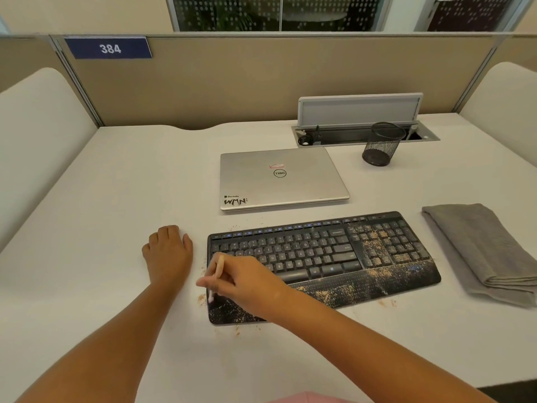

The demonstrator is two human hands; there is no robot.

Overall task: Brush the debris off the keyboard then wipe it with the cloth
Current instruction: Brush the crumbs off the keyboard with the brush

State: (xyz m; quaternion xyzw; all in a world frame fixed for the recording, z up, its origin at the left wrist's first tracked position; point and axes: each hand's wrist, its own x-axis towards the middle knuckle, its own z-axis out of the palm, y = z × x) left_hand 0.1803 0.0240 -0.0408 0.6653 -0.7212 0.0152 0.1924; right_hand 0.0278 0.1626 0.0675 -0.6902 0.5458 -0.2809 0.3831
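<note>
Debris (374, 273) — tan grit — lies thick over the right side and palm rest of the black keyboard (319, 251), which sits near the desk (116, 184) front edge. The right hand (244, 283) pinches a thin brush (217, 276), bristles at the keyboard's left end. The left hand (168, 251) rests on the desk just beside it, fingers loosely curled, holding nothing. A folded grey cloth (482, 248) lies to the right — apart from the keyboard.

White desk (122, 199) — carries keyboard (319, 257), laptop (282, 178), cloth (482, 248), mesh cup (382, 144), crumbs (201, 298).
</note>
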